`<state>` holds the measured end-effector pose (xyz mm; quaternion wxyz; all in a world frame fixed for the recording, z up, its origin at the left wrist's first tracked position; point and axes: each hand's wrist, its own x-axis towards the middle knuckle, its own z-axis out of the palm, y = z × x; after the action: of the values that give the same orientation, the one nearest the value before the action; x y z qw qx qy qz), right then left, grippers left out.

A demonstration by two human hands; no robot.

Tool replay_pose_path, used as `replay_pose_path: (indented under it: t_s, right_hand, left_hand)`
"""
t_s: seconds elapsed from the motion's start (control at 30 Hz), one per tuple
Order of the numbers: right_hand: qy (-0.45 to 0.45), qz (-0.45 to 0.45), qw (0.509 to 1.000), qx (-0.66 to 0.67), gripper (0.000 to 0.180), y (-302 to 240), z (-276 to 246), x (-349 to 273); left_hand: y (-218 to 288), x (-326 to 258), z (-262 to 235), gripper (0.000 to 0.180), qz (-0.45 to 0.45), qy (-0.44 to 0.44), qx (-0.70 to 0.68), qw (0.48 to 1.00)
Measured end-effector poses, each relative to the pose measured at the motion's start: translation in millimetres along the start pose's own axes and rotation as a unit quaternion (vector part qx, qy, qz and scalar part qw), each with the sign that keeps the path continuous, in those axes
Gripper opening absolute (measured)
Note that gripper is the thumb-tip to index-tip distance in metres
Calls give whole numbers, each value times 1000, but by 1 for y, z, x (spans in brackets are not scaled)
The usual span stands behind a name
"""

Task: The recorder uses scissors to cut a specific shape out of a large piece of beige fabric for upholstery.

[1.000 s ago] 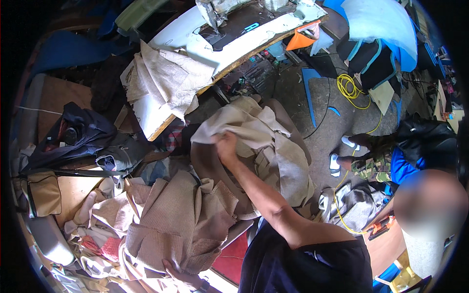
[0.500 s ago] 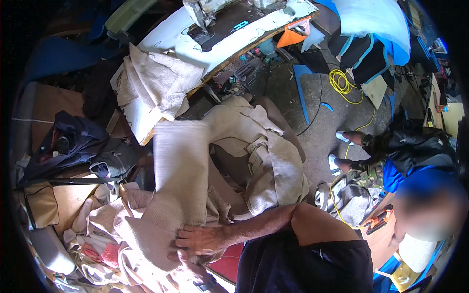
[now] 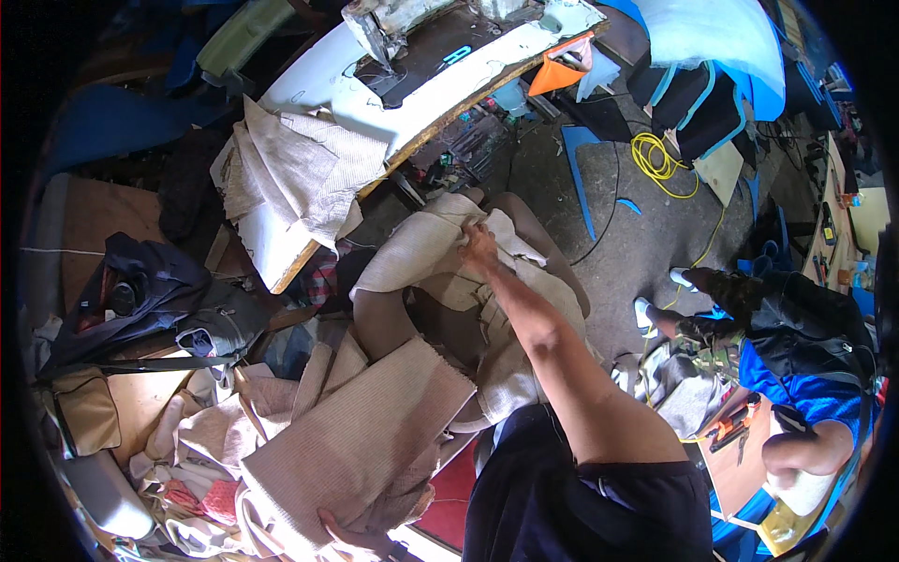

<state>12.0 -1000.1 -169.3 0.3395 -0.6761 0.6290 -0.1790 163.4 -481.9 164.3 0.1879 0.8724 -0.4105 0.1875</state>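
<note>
A piece of beige ribbed fabric (image 3: 361,440) lies folded at the lower middle. My left hand (image 3: 351,532) holds its near edge, with the fingers partly hidden by the cloth. Farther off, my right arm reaches out to a brown ring-shaped form (image 3: 379,323) partly draped in beige fabric (image 3: 417,245). On top of this draped cloth, my right hand (image 3: 479,248) is closed with a fold gripped in its fingers. The form's dark middle is open, and more loose cloth (image 3: 534,318) covers its right side.
A white-topped sewing table (image 3: 412,131) curves across the back, with beige cloth (image 3: 300,169) on its left end. Fabric scraps (image 3: 201,468) pile up at lower left. A yellow cable (image 3: 655,164) lies coiled on the floor. At right, another person (image 3: 796,356) bends beside a board with tools.
My right hand has left the ribbed fabric and reached forward to the cloth on the ring-shaped form. The ribbed fabric's far end has swung toward me and right. The other person has leaned over.
</note>
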Motion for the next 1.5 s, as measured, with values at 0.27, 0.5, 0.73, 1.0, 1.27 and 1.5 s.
replay_pose_path:
  t_s: [0.27, 0.5, 0.73, 1.0, 1.27, 1.5]
  right_hand:
    - [-67, -182, 977, 92, 19, -89, -33, -64]
    - [-306, -453, 766, 339, 18, -290, -104, -224]
    - [-335, -517, 734, 286, 52, -271, -128, -323]
    - [-339, -499, 647, 466, 23, -218, -126, -308]
    - [-59, 422, 655, 624, 31, -46, -27, -49]
    - [-28, 451, 434, 780, 57, 21, 69, 33]
  left_hand:
    - [3, 2, -6, 71, -168, -39, -18, 985]
    - [87, 50, 26, 62, -490, 45, -363, 792]
    - [74, 32, 39, 44, -391, -93, -257, 879]
    - [53, 36, 54, 46, -603, -116, -581, 534]
    - [86, 39, 63, 65, -553, -30, -385, 738]
    - [93, 53, 65, 70, -571, -22, -412, 710]
